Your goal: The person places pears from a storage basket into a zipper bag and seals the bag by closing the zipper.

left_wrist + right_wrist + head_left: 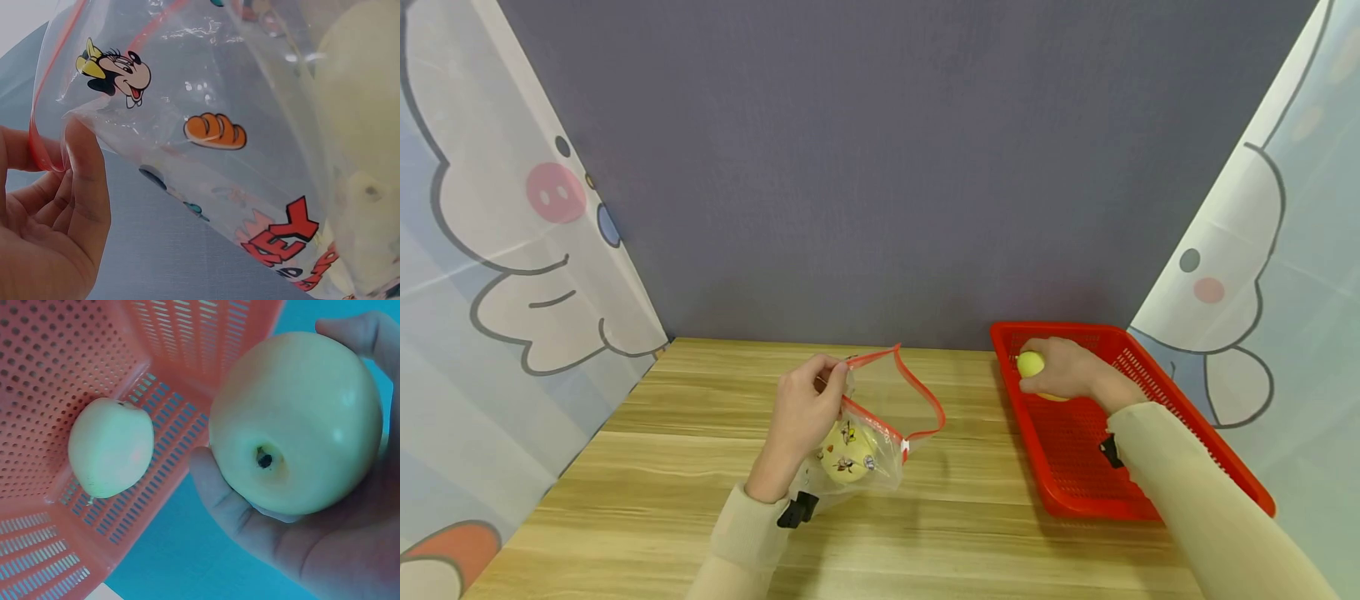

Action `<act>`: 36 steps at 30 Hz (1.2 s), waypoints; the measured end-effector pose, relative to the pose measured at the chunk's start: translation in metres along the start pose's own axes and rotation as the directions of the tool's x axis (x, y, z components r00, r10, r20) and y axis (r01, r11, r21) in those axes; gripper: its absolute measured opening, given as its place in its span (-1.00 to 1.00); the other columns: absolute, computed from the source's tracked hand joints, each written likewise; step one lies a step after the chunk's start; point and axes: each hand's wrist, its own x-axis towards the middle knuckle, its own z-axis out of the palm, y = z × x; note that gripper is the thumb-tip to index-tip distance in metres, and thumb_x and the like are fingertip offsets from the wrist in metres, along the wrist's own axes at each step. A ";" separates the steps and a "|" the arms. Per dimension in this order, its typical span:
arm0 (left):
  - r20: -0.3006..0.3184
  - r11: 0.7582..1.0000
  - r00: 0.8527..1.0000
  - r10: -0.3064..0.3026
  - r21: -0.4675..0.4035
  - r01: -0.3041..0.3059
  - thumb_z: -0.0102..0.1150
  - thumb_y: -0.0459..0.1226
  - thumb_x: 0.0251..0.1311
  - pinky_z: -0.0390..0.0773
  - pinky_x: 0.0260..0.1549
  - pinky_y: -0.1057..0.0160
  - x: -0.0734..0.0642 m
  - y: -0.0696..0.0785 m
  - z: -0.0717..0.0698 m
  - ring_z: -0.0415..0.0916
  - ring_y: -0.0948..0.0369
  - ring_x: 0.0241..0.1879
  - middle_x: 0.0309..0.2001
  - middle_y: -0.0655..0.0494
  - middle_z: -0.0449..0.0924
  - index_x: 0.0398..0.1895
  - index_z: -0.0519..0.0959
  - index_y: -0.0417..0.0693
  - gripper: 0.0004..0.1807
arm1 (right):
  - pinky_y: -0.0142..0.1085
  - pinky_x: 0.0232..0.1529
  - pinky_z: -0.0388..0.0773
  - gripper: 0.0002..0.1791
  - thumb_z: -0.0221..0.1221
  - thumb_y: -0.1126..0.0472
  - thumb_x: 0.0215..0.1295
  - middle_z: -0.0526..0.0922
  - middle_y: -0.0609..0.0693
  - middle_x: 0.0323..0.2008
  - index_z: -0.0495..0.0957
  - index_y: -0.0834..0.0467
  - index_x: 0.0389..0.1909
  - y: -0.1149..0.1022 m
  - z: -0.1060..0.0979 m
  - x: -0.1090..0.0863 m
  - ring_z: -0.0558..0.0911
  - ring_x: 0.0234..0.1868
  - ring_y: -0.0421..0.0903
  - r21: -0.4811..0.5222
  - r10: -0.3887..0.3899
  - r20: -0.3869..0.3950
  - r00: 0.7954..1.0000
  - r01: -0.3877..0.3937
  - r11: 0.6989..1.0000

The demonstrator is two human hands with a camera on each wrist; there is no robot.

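Observation:
My left hand [805, 412] pinches the red-edged mouth of a clear zip bag [887, 472] between thumb and fingers. The bag's mouth gapes to the right, and cartoon prints cover its plastic. Inside it lies pale yellow round fruit [842, 458], partly hidden by the prints. Over the far left part of a red basket [1037, 467], my right hand [1063, 367] grips a yellow-green apple [297, 425]. Its dark stem hollow faces the right wrist camera. A second pale yellow fruit [111, 449] lies inside the basket, mostly hidden under the hand in the head view.
A wood-grain table [647, 467] carries the bag and, at the right, the slotted plastic basket. Behind it rises a dark grey panel [880, 167]. Curtains with cartoon figures [512, 208] hang at both sides.

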 end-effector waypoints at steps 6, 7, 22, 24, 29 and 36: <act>0.000 1.000 1.000 -0.004 -0.001 0.004 0.13 -0.29 0.48 0.50 -0.74 0.26 0.000 -0.001 0.000 0.49 0.25 -0.72 -0.52 0.11 0.58 -0.25 0.68 -0.19 -0.81 | -0.17 -0.27 0.50 -0.43 0.36 0.09 0.03 0.57 0.01 -0.30 0.54 0.27 0.07 -0.011 -0.001 -0.003 0.50 -0.30 -0.01 -0.025 0.005 -0.023 1.000 -0.005 1.000; 0.000 1.000 1.000 -0.004 -0.003 0.004 0.13 -0.29 0.48 0.50 -0.74 0.26 0.000 -0.001 0.000 0.49 0.25 -0.72 -0.52 0.10 0.58 -0.25 0.68 -0.18 -0.81 | -0.16 -0.26 0.50 -0.43 0.36 0.09 0.03 0.57 0.03 -0.28 0.54 0.27 0.07 -0.013 0.000 -0.003 0.49 -0.29 0.00 -0.030 0.004 -0.027 1.000 -0.005 1.000; -0.006 1.000 1.000 -0.006 -0.016 0.006 0.13 -0.31 0.47 0.53 -0.74 0.24 0.000 0.001 0.001 0.49 0.23 -0.72 -0.53 0.09 0.58 -0.26 0.67 -0.19 -0.82 | -0.10 -0.22 0.51 -0.43 0.35 0.08 0.06 0.54 0.07 -0.16 0.54 0.21 0.11 -0.036 -0.004 -0.011 0.49 -0.22 0.01 -0.041 -0.006 -0.098 0.995 0.002 0.999; -0.010 1.000 1.000 -0.002 -0.020 0.002 0.13 -0.32 0.47 0.53 -0.74 0.24 0.000 0.001 0.001 0.49 0.23 -0.72 -0.54 0.09 0.59 -0.26 0.67 -0.19 -0.83 | -0.10 -0.22 0.52 -0.42 0.35 0.09 0.06 0.53 0.07 -0.15 0.53 0.22 0.13 -0.041 -0.004 -0.012 0.49 -0.20 0.02 -0.027 -0.005 -0.100 0.995 0.003 1.000; -0.015 1.000 1.000 -0.001 -0.025 0.000 0.14 -0.32 0.46 0.53 -0.74 0.24 0.000 0.001 0.001 0.49 0.23 -0.72 -0.54 0.10 0.59 -0.28 0.67 -0.19 -0.83 | -0.16 -0.28 0.50 -0.47 0.32 0.12 0.06 0.53 0.06 -0.16 0.54 0.20 0.08 -0.049 -0.004 -0.014 0.49 -0.19 0.01 -0.002 -0.043 -0.121 0.992 0.043 0.999; -0.021 1.000 1.000 0.007 -0.016 -0.007 0.14 -0.32 0.46 0.53 -0.74 0.25 0.000 0.000 0.001 0.49 0.24 -0.73 -0.55 0.10 0.58 -0.29 0.67 -0.19 -0.83 | -0.22 -0.32 0.48 -0.52 0.29 0.15 0.05 0.55 0.02 -0.13 0.57 0.11 0.07 -0.062 -0.004 -0.018 0.49 -0.20 -0.03 0.046 -0.069 -0.156 0.985 0.077 0.996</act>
